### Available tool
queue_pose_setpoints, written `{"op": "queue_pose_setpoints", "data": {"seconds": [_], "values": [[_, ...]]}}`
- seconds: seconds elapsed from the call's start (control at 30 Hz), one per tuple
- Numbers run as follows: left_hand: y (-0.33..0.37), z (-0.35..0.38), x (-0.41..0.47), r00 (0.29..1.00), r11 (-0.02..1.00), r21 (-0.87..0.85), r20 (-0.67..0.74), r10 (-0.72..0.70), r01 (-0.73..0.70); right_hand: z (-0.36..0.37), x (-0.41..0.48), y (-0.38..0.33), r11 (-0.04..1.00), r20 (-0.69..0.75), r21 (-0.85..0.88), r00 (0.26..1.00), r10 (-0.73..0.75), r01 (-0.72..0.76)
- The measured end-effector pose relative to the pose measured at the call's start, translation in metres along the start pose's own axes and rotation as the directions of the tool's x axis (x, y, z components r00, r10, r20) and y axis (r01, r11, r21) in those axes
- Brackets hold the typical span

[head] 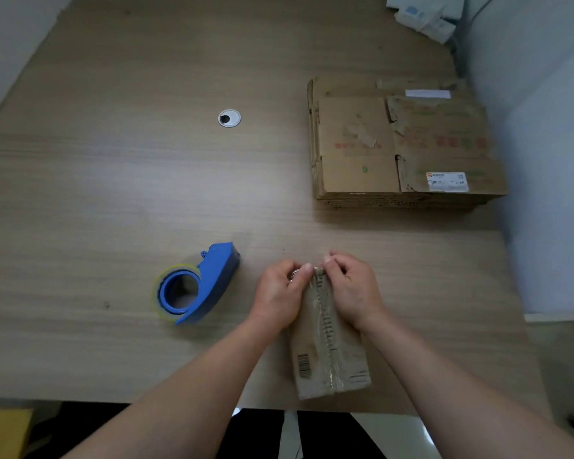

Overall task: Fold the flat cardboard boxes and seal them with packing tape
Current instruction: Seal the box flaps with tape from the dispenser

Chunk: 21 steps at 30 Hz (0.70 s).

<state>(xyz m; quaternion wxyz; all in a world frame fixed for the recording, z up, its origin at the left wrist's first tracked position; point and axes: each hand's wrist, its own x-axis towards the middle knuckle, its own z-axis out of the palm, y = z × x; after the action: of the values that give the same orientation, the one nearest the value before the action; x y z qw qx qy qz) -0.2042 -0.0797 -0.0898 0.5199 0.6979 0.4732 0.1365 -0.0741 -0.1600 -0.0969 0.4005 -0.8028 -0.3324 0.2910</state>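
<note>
Head view lets us look down on a wooden table point(113, 167). In the lower centre of the frame we see a small folded cardboard box point(345, 359) lying near the table's front edge, with a strip of clear tape point(328, 339) along its middle seam. Our left hand point(280, 293) and right hand point(353, 289) meet at the box's far end, fingers curled and thumbs close together, pinching the cardboard there. Just left of the hands a blue tape dispenser point(199, 286) rests on its side, apart from the box. In the upper right of the frame we see a stack of flat cardboard boxes point(401, 144), well apart from the hands. A round cable grommet point(229, 118) sits in the tabletop, upper centre.
</note>
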Motion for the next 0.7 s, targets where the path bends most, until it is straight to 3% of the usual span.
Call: {"op": "queue_pose_setpoints", "data": {"seconds": [0.17, 0.27, 0.4, 0.5, 0.7], "values": [[0.013, 0.005, 0.003, 0.976, 0.973, -0.092, -0.025, -0.216, 0.213, 0.001, -0.004, -0.008, 0.999, -0.045, 0.023, 0.999, 0.024, -0.023], [0.019, 0.001, 0.006, 0.964, 0.963, 0.046, -0.053, -0.262, 0.264, 0.002, -0.007, -0.009, 0.999, -0.073, -0.037, 0.997, 0.035, -0.038], [0.020, -0.012, -0.048, 0.998, 0.936, 0.352, 0.063, -0.008, -0.015, 0.001, -0.004, -0.009, 0.988, -0.313, -0.062, 0.943, 0.112, -0.138], [0.005, -0.014, -0.090, 0.971, 0.820, 0.560, 0.238, -0.023, -0.118, -0.002, -0.007, -0.006, 0.979, -0.441, -0.057, 0.885, 0.149, -0.193], [-0.006, -0.036, -0.065, 0.904, 0.856, 0.439, 0.422, 0.070, -0.272, -0.031, -0.023, 0.003, 0.933, -0.304, -0.294, 0.946, 0.115, -0.208]]}}
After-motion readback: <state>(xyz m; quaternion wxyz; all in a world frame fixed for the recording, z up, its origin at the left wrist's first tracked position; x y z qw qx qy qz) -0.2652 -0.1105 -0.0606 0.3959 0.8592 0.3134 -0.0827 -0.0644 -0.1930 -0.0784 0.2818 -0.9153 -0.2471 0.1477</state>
